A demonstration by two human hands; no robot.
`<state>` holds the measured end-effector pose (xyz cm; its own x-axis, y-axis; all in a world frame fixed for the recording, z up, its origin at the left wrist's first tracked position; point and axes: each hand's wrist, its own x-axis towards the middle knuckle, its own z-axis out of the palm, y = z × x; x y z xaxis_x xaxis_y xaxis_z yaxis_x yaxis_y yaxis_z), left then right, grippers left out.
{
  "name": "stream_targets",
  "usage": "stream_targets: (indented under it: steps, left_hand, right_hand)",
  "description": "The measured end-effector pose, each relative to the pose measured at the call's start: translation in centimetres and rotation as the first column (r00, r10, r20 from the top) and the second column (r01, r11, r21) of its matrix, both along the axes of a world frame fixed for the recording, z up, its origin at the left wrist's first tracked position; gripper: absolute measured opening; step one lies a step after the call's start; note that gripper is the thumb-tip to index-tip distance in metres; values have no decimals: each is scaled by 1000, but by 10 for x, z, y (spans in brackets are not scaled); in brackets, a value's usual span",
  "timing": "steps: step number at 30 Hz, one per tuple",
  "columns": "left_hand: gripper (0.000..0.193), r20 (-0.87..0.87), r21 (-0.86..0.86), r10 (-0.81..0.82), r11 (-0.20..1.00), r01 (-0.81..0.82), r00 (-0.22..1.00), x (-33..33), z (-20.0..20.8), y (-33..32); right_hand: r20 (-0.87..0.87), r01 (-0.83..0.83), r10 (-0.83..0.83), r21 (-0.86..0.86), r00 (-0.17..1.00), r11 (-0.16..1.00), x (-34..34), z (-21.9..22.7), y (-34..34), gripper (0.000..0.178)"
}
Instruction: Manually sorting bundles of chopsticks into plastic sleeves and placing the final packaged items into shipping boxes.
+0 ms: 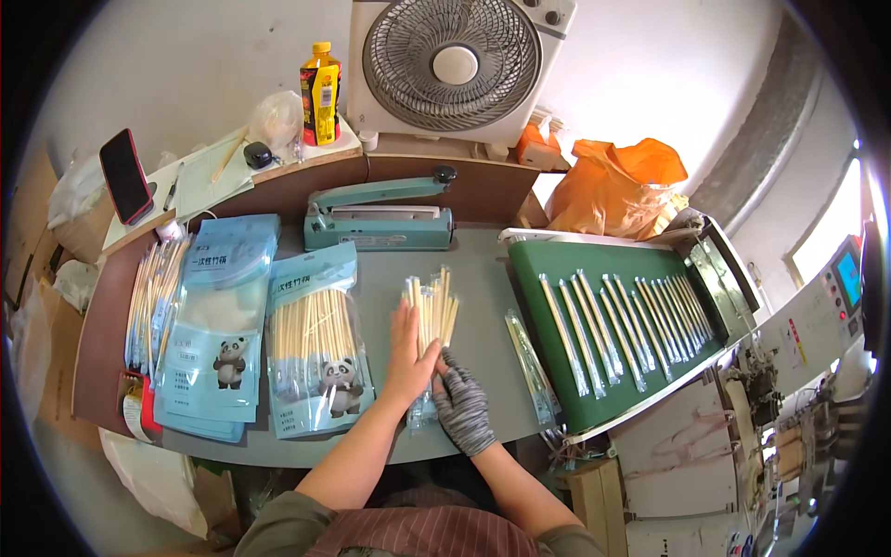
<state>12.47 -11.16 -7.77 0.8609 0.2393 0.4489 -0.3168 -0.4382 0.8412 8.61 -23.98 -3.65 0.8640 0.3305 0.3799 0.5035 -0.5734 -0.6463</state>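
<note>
A: Which step is this?
B: Bundling chopsticks (pixel 432 302), I'd judge: the left hand (pixel 406 362) and right hand (pixel 462 408) are clamped on them, mid-way along the table (pixel 487 325), right of the filled bag (pixel 314 325). Next calls for even pressure, levelling ends.
A: Their look?
B: Pale, slim, clear-wrapped, far tips uneven.

The room is bright. Strong white light comes through the window (pixel 835 227) on the right, and the wall (pixel 668 65) at the top right looks almost pure white. It is dark under the table (pixel 380 274). Tiny shiny spots show on the wrapped sticks (pixel 430 302). Straight lines bend near the black, round rim, and the machine parts (pixel 798 422) there look smudgy.
</note>
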Motion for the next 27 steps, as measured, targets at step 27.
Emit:
stream_targets:
  steps: [27]
  left_hand:
    - [41,-32,-520,284,814,-258,958,21,-31,49]
  right_hand:
    - [-228,207,-75,637,971,742,-3,-11,-14,31]
